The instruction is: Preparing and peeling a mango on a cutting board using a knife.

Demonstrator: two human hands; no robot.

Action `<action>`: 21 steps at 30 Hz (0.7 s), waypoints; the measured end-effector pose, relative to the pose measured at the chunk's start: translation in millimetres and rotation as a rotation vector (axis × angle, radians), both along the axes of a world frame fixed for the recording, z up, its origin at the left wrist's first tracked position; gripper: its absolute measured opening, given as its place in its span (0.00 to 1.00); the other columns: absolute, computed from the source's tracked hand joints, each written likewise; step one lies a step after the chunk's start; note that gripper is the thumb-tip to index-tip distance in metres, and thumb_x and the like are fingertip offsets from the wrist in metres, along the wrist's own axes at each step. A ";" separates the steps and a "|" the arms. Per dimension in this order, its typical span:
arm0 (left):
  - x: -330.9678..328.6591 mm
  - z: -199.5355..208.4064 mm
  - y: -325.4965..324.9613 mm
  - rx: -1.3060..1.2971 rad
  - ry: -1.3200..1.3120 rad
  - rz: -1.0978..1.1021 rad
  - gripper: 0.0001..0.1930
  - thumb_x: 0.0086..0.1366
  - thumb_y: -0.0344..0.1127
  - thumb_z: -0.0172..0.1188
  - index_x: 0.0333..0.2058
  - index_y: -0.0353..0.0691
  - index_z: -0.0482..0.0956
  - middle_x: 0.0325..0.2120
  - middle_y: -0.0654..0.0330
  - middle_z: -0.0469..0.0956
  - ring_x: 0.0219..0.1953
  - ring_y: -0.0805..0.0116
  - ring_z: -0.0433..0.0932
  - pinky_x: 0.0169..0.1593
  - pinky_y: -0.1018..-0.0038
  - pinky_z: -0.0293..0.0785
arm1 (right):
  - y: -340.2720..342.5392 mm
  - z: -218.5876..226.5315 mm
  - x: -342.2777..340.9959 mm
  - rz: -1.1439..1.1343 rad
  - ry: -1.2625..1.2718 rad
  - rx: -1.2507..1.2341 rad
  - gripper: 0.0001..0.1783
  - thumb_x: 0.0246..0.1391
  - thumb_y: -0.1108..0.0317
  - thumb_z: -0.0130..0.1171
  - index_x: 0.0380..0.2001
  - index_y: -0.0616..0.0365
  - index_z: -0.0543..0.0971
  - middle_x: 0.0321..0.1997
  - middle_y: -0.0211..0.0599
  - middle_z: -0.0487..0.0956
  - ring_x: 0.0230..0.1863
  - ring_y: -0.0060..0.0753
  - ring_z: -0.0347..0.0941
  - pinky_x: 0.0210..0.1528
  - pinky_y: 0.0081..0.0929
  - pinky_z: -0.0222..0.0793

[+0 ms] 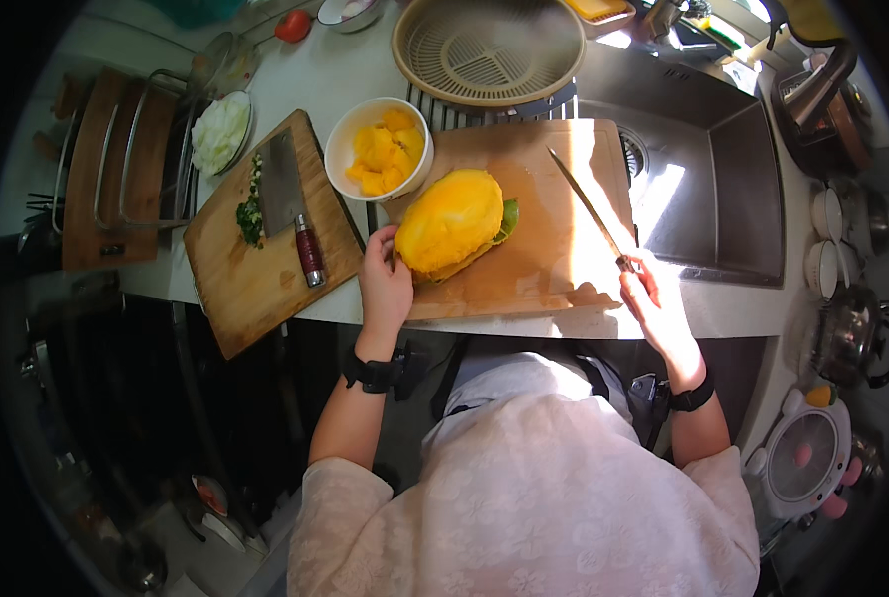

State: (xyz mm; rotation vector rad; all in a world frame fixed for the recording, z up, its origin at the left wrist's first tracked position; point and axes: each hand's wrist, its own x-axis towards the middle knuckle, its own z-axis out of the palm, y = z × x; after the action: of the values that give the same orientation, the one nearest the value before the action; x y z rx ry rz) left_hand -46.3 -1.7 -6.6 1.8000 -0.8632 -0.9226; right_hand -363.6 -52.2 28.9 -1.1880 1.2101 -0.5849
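A large, mostly peeled yellow mango point(451, 221) lies on the right-hand wooden cutting board point(534, 269), with a bit of green skin point(507, 221) showing along its right side. My left hand point(383, 274) grips the mango's lower left end, its fingers partly hidden under the fruit. In my right hand point(649, 291) is a slim knife point(586, 204), held by its handle over the board's right edge. The blade slants up and to the left, apart from the mango. Just behind the fruit, a white bowl point(338, 149) holds cut yellow chunks point(383, 154).
On the left board point(225, 308) rest a cleaver point(283, 189) with a red handle and chopped greens point(251, 214). A plate of pale shredded vegetable point(221, 132) stands beyond it. Behind are a tan colander point(489, 45) and a tomato point(293, 26). A steel sink point(733, 244) lies right.
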 end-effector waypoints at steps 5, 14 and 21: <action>4.6 -3.3 3.6 -0.058 -0.219 -0.037 0.14 0.58 0.20 0.44 0.43 0.29 0.69 0.36 0.50 0.75 0.38 0.62 0.75 0.43 0.74 0.69 | -22.5 6.4 6.4 0.125 0.044 0.139 0.10 0.56 0.65 0.48 0.34 0.60 0.72 0.20 0.22 0.65 0.22 0.12 0.57 0.25 0.10 0.55; 9.5 8.6 -30.6 -0.144 -0.564 -0.245 0.17 0.53 0.18 0.44 0.41 0.35 0.73 0.33 0.46 0.75 0.36 0.50 0.74 0.39 0.71 0.70 | -56.4 3.7 -6.3 0.359 0.232 -0.115 0.12 0.57 0.67 0.47 0.39 0.64 0.73 0.20 0.25 0.68 0.21 0.14 0.61 0.25 0.11 0.59; 4.3 0.9 -21.1 -0.115 -0.302 -0.201 0.18 0.52 0.18 0.46 0.44 0.32 0.71 0.35 0.49 0.76 0.37 0.58 0.76 0.41 0.76 0.69 | -54.3 1.6 -2.3 0.259 0.097 0.045 0.12 0.56 0.67 0.49 0.41 0.62 0.73 0.23 0.23 0.70 0.23 0.13 0.61 0.27 0.11 0.60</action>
State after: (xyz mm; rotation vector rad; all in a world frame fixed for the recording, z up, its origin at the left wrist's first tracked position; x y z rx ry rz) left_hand -42.0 -22.7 -5.7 1.8012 -1.2818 -0.7161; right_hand -365.9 -106.5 30.5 -1.3220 1.1209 -0.3086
